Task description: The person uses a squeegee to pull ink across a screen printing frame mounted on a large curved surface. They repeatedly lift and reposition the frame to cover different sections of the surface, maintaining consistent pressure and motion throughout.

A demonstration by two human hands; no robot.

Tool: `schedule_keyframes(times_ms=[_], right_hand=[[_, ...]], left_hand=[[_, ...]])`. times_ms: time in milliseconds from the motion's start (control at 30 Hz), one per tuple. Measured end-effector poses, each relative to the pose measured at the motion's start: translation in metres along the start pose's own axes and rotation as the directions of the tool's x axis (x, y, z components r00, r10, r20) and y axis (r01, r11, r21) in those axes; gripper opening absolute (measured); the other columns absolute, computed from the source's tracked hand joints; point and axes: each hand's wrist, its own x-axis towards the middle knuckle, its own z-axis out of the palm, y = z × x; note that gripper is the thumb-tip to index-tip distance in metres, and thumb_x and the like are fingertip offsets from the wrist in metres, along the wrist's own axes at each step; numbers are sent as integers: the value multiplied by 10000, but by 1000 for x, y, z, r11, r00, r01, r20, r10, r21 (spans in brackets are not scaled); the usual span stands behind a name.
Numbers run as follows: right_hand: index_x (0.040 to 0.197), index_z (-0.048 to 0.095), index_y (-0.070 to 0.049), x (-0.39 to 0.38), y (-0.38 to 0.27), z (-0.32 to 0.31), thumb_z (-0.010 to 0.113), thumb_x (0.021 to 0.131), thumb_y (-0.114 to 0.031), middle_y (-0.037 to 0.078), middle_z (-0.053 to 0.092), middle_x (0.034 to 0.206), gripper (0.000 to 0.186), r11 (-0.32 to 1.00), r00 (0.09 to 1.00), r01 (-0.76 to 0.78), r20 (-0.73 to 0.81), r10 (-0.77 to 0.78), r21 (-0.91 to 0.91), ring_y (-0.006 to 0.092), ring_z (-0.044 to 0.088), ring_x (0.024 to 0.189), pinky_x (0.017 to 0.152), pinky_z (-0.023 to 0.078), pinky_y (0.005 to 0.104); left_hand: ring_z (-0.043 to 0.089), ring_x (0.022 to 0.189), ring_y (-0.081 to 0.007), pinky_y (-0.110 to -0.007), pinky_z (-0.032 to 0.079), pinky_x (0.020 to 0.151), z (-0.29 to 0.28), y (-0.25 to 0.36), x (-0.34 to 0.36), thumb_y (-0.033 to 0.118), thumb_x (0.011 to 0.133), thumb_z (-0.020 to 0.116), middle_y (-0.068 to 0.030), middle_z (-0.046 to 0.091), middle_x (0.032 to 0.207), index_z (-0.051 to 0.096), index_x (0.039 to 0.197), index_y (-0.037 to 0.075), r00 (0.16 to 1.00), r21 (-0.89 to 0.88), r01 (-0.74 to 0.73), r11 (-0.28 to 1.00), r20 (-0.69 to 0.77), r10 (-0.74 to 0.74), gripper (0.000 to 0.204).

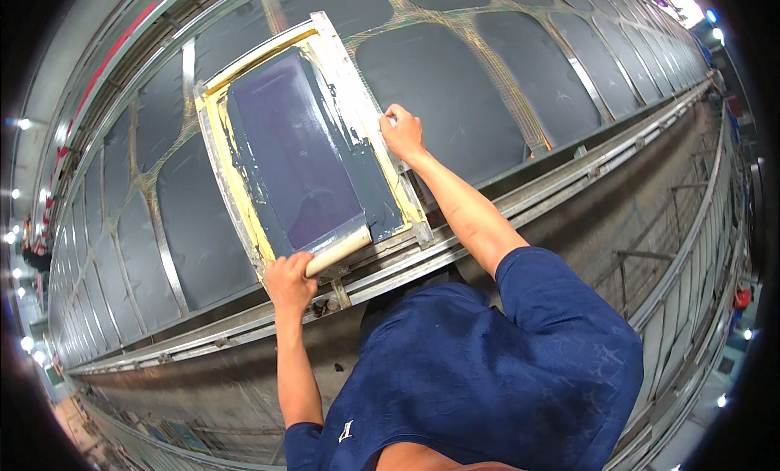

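A screen printing frame [335, 55] with yellow-taped, ink-smeared borders lies tilted across a long printing table. Its mesh [296, 146] shows a dark purple rectangle with dark ink around it. Along the frame's near end rests a squeegee [343, 251] with a cream-coloured bar; the blade is hidden beneath it. My left hand [290, 284] is closed around the squeegee's left end, at the frame's near left corner. At the frame's right outer edge, my right hand [402, 134] is curled closed against the rim; its fingertips are partly hidden.
Dark panels [439, 89] divided by patterned strips run along the table on both sides of the frame. A metal rail [520, 207] borders the table's near edge, close to my body. Further along stand a railing [691, 251] and several bright lamps.
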Motion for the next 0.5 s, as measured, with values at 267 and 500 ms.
schedule_keyframes(times_ms=[267, 500], right_hand=[[1042, 672, -69, 0, 1, 11, 602, 930, -318, 231, 714, 853, 281, 991, 996, -68, 46, 74, -116, 448, 694, 846, 781, 524, 506], [1070, 703, -114, 8, -29, -10, 580, 949, -345, 221, 736, 966, 289, 884, 966, -13, 224, 132, -467, 451, 696, 964, 837, 553, 550]], left_hand=[[582, 817, -233, -394, 415, 779, 19, -10, -29, 52, 542, 781, 0, 726, 1117, 706, 1087, 110, 997, 53, -72, 996, 28, 71, 554], [592, 827, -232, -402, 415, 789, 36, -80, 90, 21, 583, 751, -8, 735, 1101, 715, 1099, 111, 994, 74, -94, 993, -50, 97, 525]])
